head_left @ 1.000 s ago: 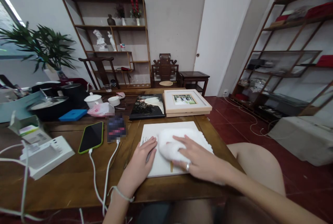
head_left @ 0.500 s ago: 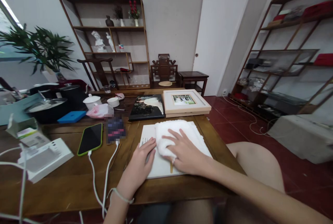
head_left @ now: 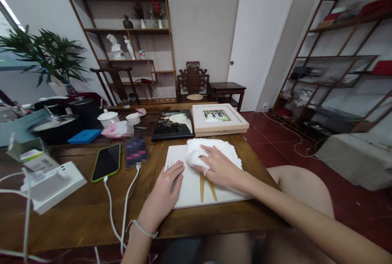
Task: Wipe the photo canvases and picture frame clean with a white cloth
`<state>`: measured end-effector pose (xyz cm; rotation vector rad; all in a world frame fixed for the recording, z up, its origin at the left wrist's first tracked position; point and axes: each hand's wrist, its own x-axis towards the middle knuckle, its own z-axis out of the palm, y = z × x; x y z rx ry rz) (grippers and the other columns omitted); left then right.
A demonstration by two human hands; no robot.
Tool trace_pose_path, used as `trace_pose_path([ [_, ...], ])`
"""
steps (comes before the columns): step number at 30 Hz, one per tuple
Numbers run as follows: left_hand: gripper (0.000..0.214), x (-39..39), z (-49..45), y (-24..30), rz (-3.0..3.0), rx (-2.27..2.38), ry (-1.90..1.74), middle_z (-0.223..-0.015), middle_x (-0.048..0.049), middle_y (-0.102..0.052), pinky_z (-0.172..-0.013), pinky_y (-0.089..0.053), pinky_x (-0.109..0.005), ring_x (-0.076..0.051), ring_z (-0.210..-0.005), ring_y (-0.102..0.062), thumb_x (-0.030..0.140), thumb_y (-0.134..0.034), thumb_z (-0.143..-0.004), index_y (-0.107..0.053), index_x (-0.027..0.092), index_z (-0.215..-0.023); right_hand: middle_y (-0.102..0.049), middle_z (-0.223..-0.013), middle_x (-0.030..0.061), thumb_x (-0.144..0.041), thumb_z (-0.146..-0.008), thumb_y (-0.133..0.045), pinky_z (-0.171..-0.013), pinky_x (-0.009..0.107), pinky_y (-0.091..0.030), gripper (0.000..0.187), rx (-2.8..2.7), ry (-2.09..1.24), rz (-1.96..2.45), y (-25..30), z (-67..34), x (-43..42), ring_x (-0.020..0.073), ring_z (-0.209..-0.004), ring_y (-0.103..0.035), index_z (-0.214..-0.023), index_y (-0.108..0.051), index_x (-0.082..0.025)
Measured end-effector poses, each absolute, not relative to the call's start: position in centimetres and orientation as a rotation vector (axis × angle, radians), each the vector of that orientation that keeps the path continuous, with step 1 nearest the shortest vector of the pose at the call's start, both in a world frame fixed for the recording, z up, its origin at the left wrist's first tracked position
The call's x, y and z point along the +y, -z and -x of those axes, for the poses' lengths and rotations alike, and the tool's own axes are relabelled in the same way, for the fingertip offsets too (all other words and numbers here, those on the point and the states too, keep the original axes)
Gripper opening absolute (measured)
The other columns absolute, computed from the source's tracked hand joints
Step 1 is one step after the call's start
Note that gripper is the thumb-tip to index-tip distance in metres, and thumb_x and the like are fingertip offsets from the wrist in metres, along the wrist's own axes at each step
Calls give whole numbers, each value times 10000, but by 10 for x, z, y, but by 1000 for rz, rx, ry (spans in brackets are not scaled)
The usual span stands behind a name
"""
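Observation:
A flat white panel lies in front of me, with small dark print at its left and gold strips near its front edge; I cannot tell if it is a book. Across its left edge rests my left hand, fingers stretched out flat and holding nothing. On the panel's far right part is a bunched white cloth. My right hand presses down on this cloth with bent fingers gripping part of it, a ring on one finger. The cloth covers part of the panel.
Behind the panel are a dark picture panel and a pale framed photo. To the left lie a phone, white cables, an open white box and a blue box. Pots stand further back.
My right hand and the cloth have moved slightly to the right and away from me, uncovering more of the gold strips. The left hand stays in place.

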<state>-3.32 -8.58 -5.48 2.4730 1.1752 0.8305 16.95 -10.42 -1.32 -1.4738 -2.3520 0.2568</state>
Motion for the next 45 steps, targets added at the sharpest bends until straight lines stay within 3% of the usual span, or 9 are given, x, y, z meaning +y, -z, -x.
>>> trace_pose_path([
  [5,445,-93,35,46,-2318,1186,-917,-1371,-113,-462,-1066,-318,-451,-222,-1261,-429,291,-325,-924,-369,174,-1351,-486,-1322,134,-396,-934,-302,-1011,639,-134,417,-2230,-153,1718,17,-147,-77,342,-1320,-225,-1166,-568,-173],
  [11,501,-95,37,43,-2158,1147,-1105,-1498,-67,-243,-1128,-173,-421,-196,-1372,-214,337,-247,-948,-187,199,-1426,-428,-1381,96,-291,-836,-480,-1044,624,-100,294,-2646,-100,1202,12,-124,-118,340,-1337,-188,-1057,-629,-166],
  [18,467,-94,36,44,-2231,1109,-1076,-1469,-51,-319,-1129,-202,-378,-173,-1358,-257,356,-249,-947,-363,180,-1364,-470,-1351,70,-268,-770,-562,-1096,534,-103,264,-2759,-287,1001,-2,-153,-173,285,-1333,-233,-1009,-638,-186],
  [21,460,-94,35,46,-2286,1124,-949,-1403,-68,-429,-1106,-265,-409,-186,-1310,-360,355,-256,-944,-429,167,-1326,-534,-1283,99,-284,-851,-484,-1099,517,-100,240,-2616,-349,1212,-2,-165,-173,256,-1332,-256,-1010,-635,-187],
  [25,429,-92,31,47,-2341,1207,-882,-1297,-94,-545,-1059,-345,-429,-209,-1224,-478,336,-307,-931,-516,144,-1253,-572,-1204,160,-368,-939,-331,-1065,543,-139,364,-2444,-310,1464,2,-173,-145,278,-1309,-299,-1048,-609,-160],
  [28,368,-92,29,48,-2399,1220,-886,-1245,-89,-590,-1020,-389,-441,-226,-1179,-524,289,-378,-907,-558,180,-1208,-568,-1191,153,-401,-954,-273,-1027,519,-213,415,-2338,-271,1554,1,-172,-114,289,-1227,-403,-1044,-594,-155],
  [33,329,-92,29,48,-2523,1166,-831,-1222,-75,-608,-1018,-373,-476,-245,-1188,-516,214,-416,-881,-599,218,-1154,-599,-1132,112,-421,-952,-265,-921,459,-340,410,-2380,-329,1459,-5,-147,-70,278,-1072,-514,-967,-595,-178],
  [39,341,-92,29,41,-2536,1097,-848,-1149,-77,-650,-944,-449,-416,-231,-1069,-597,174,-408,-876,-592,214,-1161,-645,-1036,98,-413,-946,-294,-839,403,-387,377,-2572,-274,1266,-9,-110,-45,255,-931,-577,-984,-578,-167],
  [45,318,-90,30,49,-2505,1169,-848,-1212,-86,-613,-1014,-375,-476,-243,-1165,-536,210,-412,-877,-628,210,-1110,-646,-1014,121,-434,-950,-273,-810,372,-388,416,-2445,-258,1338,-3,-143,-55,264,-916,-575,-1009,-565,-144],
])
